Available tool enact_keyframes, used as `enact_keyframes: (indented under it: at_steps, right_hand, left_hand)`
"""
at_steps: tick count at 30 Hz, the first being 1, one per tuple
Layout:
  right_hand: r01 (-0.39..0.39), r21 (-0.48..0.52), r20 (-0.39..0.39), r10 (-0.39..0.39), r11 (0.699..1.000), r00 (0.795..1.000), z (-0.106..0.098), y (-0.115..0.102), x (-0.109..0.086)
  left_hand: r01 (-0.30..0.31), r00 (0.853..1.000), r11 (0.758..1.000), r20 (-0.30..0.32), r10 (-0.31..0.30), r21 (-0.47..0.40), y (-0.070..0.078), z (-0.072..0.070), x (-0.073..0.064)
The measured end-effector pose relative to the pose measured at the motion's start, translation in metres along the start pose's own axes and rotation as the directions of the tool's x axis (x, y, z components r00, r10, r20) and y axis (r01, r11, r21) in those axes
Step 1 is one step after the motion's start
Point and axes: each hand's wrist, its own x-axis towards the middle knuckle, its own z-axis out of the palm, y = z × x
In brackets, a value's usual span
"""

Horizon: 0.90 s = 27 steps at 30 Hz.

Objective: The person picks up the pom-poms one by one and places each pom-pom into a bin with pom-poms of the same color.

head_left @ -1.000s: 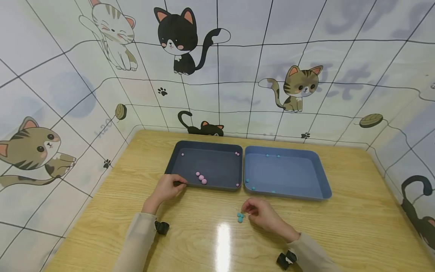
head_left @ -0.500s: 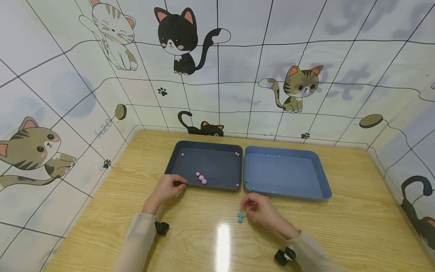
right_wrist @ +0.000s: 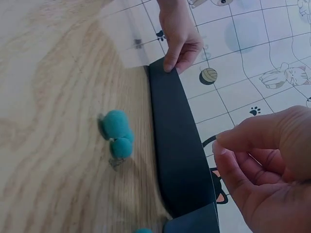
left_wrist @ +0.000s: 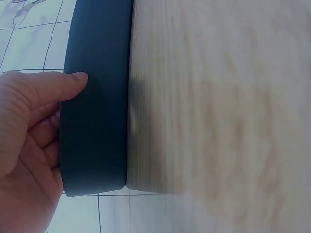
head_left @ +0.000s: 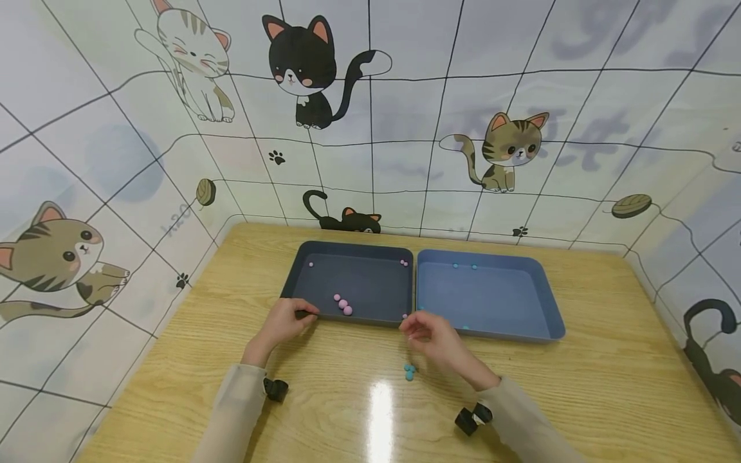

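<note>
My left hand [head_left: 287, 319] grips the front left corner of the dark grey tray [head_left: 370, 251]. In the left wrist view its thumb [left_wrist: 73, 85] lies against the tray's wall, the fingers behind it. My right hand [head_left: 435, 335] is over the dark tray's front right corner, beside the blue tray [head_left: 492, 292]. Its thumb and index fingertips meet in the right wrist view; I cannot tell whether something small is between them. Several pink balls [head_left: 343, 303] lie in the dark tray. A cluster of small teal balls [head_left: 409, 372] rests on the table below the right hand.
More teal balls [head_left: 474, 266] lie along the edges of the blue tray. Both trays stand side by side towards the back of the wooden table [head_left: 324, 399]. Behind them rises a wall [head_left: 399, 161] with cat drawings. A wrist camera [head_left: 276, 390] sits on the left wrist.
My right hand has moved away from beside the teal cluster, forward and slightly left, up to the dark tray's front right corner. The left hand and the teal cluster stay in place.
</note>
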Motion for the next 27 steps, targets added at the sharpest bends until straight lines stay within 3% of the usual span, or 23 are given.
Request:
enact_keyframes:
  at_steps: [17,27]
  right_hand:
    - [-0.127,0.109,-0.062,0.134,0.986,0.989,-0.005,-0.017,0.035]
    - [-0.121,0.113,-0.098,0.132,0.986,0.986,-0.003,-0.019,0.059]
  left_hand:
    - [0.001,1.000,1.000,-0.003,-0.001,-0.012,0.002,-0.001,-0.001]
    - [-0.008,1.000,1.000,-0.008,0.007,-0.009,0.003,-0.001,-0.001]
